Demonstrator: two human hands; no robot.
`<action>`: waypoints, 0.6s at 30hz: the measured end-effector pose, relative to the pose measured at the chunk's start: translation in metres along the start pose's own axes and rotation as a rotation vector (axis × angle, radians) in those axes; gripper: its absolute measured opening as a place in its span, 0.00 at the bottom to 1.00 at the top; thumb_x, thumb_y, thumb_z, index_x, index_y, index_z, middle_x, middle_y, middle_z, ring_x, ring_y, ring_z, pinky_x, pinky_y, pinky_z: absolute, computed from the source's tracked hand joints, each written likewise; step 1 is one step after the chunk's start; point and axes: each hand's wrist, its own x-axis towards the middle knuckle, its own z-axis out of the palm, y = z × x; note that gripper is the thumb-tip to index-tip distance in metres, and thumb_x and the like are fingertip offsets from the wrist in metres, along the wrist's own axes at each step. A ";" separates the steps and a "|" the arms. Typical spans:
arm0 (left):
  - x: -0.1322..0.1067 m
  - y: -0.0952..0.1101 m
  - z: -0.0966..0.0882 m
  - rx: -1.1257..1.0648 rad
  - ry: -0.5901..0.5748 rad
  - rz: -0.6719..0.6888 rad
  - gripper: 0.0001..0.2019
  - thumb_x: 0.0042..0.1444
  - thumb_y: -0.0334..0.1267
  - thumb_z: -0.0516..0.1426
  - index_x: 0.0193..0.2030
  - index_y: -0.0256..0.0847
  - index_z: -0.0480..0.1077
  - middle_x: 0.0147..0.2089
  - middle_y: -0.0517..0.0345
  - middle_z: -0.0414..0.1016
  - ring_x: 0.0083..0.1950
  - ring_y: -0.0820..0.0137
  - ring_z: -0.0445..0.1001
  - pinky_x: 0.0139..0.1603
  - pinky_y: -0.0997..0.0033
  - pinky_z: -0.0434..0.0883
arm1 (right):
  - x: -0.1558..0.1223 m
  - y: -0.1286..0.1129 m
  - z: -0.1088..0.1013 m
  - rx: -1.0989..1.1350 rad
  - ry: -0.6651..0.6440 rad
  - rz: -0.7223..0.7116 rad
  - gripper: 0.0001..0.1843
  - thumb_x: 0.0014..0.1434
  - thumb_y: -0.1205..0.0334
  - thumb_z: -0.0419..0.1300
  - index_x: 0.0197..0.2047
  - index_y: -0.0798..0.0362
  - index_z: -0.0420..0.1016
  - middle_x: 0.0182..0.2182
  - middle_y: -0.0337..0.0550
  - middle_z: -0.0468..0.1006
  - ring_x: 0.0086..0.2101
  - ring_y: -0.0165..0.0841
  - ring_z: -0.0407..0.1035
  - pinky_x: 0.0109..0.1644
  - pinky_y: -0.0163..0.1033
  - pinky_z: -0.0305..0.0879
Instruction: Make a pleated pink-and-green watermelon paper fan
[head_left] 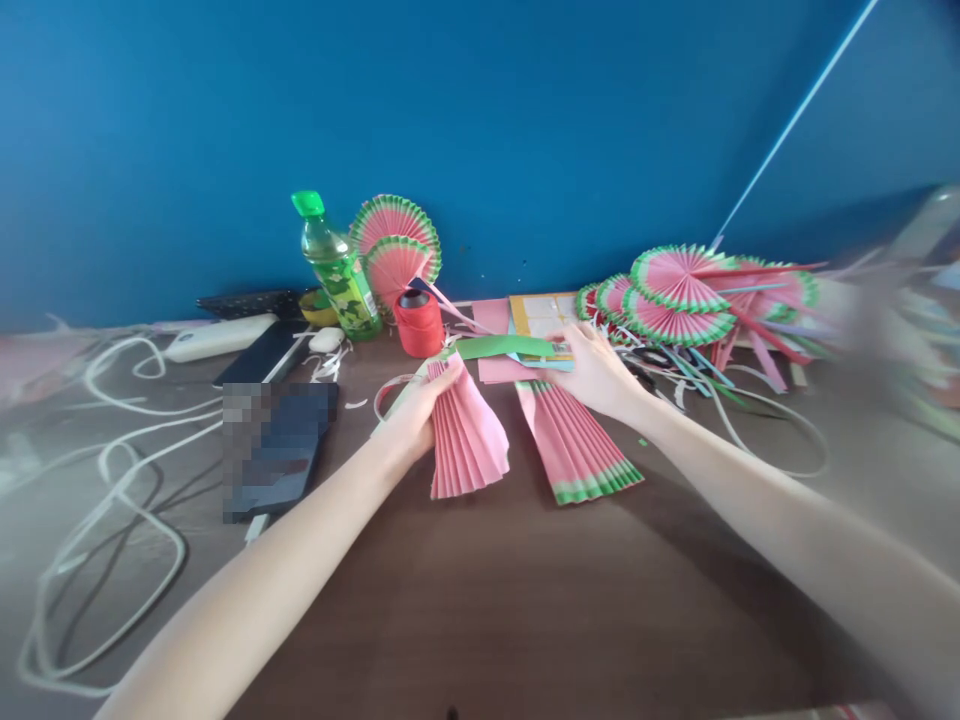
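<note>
Pink pleated paper (469, 440), loosely fanned, in left hand (415, 412)

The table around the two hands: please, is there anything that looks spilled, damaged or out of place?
Nothing looks spilled or clearly damaged. It is only untidy: a tiny green scrap lies loose beside the pleated paper on the right, and white cabling sprawls in loops at the left.
</note>
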 end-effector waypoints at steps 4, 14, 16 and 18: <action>0.001 0.000 0.003 0.060 0.074 0.047 0.03 0.48 0.30 0.60 0.29 0.35 0.68 0.23 0.59 0.71 0.23 0.75 0.71 0.30 0.75 0.71 | -0.015 -0.026 0.000 0.096 -0.235 -0.083 0.16 0.59 0.52 0.50 0.27 0.53 0.66 0.25 0.40 0.71 0.28 0.31 0.66 0.34 0.38 0.59; 0.000 -0.004 0.005 0.090 0.118 0.142 0.07 0.50 0.39 0.59 0.30 0.39 0.67 0.23 0.63 0.70 0.23 0.75 0.69 0.26 0.77 0.68 | -0.044 -0.052 0.018 0.504 -0.641 0.031 0.13 0.59 0.55 0.50 0.25 0.52 0.57 0.19 0.32 0.64 0.20 0.25 0.63 0.26 0.32 0.54; -0.002 -0.005 0.005 0.082 0.140 0.136 0.08 0.49 0.40 0.60 0.28 0.40 0.65 0.23 0.63 0.69 0.25 0.75 0.70 0.27 0.78 0.68 | -0.044 -0.053 0.019 0.552 -0.688 0.059 0.13 0.59 0.55 0.50 0.26 0.52 0.57 0.19 0.31 0.64 0.19 0.24 0.62 0.24 0.32 0.54; -0.003 -0.005 0.007 0.059 0.136 0.111 0.10 0.49 0.41 0.60 0.27 0.40 0.64 0.23 0.62 0.68 0.27 0.74 0.71 0.28 0.77 0.68 | -0.046 -0.054 0.020 0.544 -0.692 0.071 0.13 0.59 0.55 0.50 0.26 0.51 0.57 0.18 0.31 0.64 0.19 0.25 0.62 0.24 0.32 0.54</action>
